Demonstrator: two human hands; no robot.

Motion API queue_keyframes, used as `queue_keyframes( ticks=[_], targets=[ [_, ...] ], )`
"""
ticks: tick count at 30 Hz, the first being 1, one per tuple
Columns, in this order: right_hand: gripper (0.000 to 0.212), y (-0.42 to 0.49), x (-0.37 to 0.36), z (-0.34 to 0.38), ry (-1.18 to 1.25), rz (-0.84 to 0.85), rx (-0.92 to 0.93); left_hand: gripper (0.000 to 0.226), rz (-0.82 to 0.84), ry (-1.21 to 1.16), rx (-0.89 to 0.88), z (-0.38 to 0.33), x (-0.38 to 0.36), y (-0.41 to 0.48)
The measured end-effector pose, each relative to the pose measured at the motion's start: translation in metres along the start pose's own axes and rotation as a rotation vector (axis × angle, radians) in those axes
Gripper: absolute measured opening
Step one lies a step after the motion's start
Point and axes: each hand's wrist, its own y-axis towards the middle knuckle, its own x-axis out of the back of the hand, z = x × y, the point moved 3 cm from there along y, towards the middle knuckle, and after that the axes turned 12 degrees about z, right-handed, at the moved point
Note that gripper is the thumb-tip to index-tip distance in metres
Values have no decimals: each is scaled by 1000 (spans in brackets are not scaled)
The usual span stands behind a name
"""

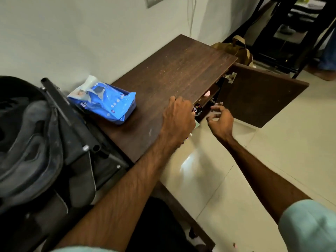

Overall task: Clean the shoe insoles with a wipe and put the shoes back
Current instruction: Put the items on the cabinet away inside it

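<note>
At the front edge of the dark brown wooden cabinet top, the person's left hand lies back-up with its fingers curled down over the lip. A pale scrap shows just beneath the palm; whether the hand grips it, or the edge, cannot be told. The right hand hangs in front of the open compartment, fingers loosely bent and spread, thumb apart from them, holding nothing. The crumpled blue plastic pack of wipes lies on the top near the wall, well clear of both hands. Below the top, a round black polish tin sits on a shelf between the two hands, and a small pink object lies farther in; the overhang hides the rest of the interior. The brown cabinet door stands swung wide over the pale tiled floor. A black padded helmet crowds the left end of the top, and a tan fabric bag sits beyond the far end.
</note>
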Motion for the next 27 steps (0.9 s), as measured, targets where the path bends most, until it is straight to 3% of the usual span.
queue_keyframes(
  ticks=[10, 13, 19, 27],
  targets=[
    [20, -142, 29, 109, -74, 296, 336, 19, -14, -121, -36, -24, 34, -111],
    [22, -168, 36, 133, -97, 398, 328, 16, -2, -108, -31, -19, 46, -138],
    [5, -199, 38, 155, -119, 612, 248, 12, 29, -191, 46, 1, 68, -175],
    [14, -218, 29, 176, -185, 755, 203, 16, 90, -170, 127, 13, 76, -194]
  ],
)
